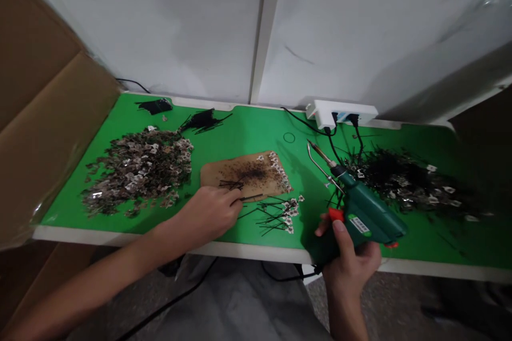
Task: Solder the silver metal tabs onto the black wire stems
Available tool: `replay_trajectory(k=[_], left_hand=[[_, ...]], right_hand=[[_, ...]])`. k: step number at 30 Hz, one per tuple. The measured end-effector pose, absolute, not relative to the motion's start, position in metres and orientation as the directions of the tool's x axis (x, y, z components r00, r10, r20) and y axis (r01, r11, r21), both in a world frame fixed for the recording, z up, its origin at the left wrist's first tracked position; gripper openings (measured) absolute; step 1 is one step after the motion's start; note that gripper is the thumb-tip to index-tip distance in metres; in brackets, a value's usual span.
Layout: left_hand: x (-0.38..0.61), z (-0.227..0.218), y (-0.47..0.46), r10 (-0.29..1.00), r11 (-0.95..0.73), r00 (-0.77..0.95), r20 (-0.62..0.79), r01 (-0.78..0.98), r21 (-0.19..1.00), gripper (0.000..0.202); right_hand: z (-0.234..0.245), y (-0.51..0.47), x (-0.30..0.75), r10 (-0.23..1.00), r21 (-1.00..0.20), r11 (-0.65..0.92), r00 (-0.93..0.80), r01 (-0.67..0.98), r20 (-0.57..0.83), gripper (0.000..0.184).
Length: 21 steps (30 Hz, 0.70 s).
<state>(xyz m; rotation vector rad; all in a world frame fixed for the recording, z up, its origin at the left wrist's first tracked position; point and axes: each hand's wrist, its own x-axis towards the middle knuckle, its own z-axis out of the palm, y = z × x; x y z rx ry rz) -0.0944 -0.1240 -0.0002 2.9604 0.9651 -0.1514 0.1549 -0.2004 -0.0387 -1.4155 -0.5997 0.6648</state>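
My right hand (349, 256) is wrapped round the grip of a green soldering gun (362, 213), a finger on its red trigger, the metal tip (314, 150) aimed up and left over the green mat (256, 133). My left hand (210, 212) rests on the mat at the near edge of a scorched brown board (248, 175), fingers pinched on a thin black wire (251, 197). Just right of it lie several black wires with small white pieces (282, 214) at their ends.
A heap of small brown and white parts (138, 170) covers the left of the mat, and a dark tangle of finished wires (400, 178) the right. A white power strip (341, 113) sits by the wall. Black wire bundles (202, 120) lie at the back. Cardboard (44, 133) stands left.
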Motion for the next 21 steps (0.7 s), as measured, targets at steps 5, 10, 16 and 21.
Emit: replay_trajectory(k=[5, 10, 16, 21], left_hand=[[-0.082, 0.008, -0.123, 0.652, -0.749, 0.73, -0.207, 0.663, -0.022, 0.009], [-0.076, 0.013, -0.125, 0.606, -0.783, 0.758, -0.241, 0.622, -0.013, 0.012], [-0.091, 0.012, -0.114, 0.72, -0.694, 0.693, -0.037, 0.719, -0.043, 0.016], [-0.1, 0.021, -0.093, 0.784, -0.606, 0.612, -0.1, 0.791, 0.086, 0.012]], right_hand=[[-0.038, -0.199, 0.155, 0.725, -0.996, 0.059, 0.688, -0.074, -0.008, 0.026], [-0.04, -0.2, 0.155, 0.715, -0.993, 0.087, 0.699, -0.082, 0.005, 0.025], [-0.039, -0.2, 0.154, 0.719, -0.994, 0.07, 0.695, -0.08, -0.005, 0.026], [-0.039, -0.201, 0.155, 0.72, -0.993, 0.071, 0.694, -0.096, -0.016, 0.027]])
